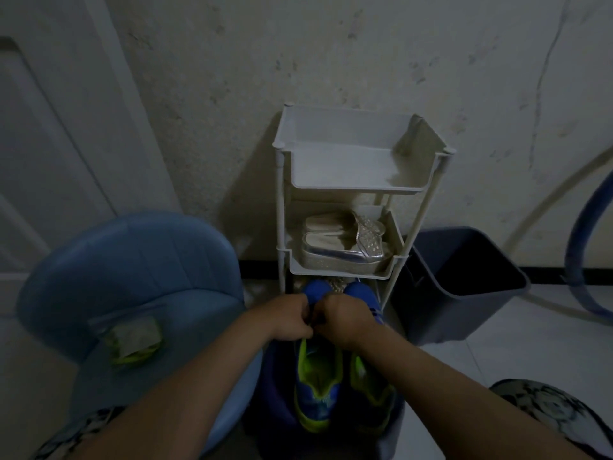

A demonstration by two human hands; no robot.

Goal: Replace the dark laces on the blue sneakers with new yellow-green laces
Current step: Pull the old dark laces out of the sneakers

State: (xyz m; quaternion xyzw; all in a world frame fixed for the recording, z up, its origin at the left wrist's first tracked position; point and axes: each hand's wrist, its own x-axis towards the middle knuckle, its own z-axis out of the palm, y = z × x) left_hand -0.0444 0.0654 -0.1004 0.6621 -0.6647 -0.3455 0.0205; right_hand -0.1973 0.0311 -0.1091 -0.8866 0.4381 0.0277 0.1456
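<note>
Two Hands at the Lacing

The left hand (pixel 290 318) and right hand (pixel 345 322) meet, fingers curled, over the blue sneakers (pixel 316 386), toes pointing away. Their hold cannot be determined. The yellow-green laces (pixel 136 340) lie on the chair (pixel 132 260), nearer the left hand.

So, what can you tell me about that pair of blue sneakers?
The blue sneakers stand side by side, toes toward the white rack, heels nearest the camera. Uppers look like fabric; linings and sole edges are yellow-green. The left hand and right hand, fingers curled, meet over the lace area of the left-hand shoe, covering it.
</note>
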